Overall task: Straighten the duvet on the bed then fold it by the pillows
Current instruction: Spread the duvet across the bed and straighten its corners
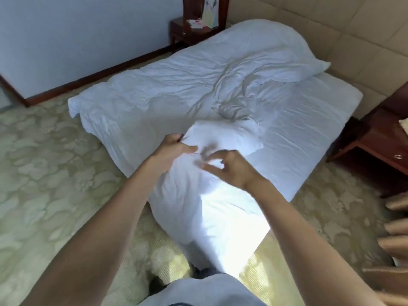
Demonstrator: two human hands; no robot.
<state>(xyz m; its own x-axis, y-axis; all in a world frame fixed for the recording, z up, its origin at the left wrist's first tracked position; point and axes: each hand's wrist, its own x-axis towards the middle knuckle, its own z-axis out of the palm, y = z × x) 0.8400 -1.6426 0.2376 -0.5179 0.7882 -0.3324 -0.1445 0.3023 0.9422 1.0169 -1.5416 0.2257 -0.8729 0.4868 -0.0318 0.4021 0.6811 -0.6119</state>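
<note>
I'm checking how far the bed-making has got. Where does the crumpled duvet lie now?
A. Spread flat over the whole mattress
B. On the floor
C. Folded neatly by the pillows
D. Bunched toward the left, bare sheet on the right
D: the duvet lies rumpled on the left, leaving the sheet bare on the right.

Pale blue wall with dark skirting, padded beige headboard wall, patterned cream carpet, wooden nightstands

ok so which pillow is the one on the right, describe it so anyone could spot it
Start at the bed and go to its far end by the padded beige wall. The pillow lies there at the right, its corner pointing right over bare sheet, while the crumpled duvet covers the left side.
</note>
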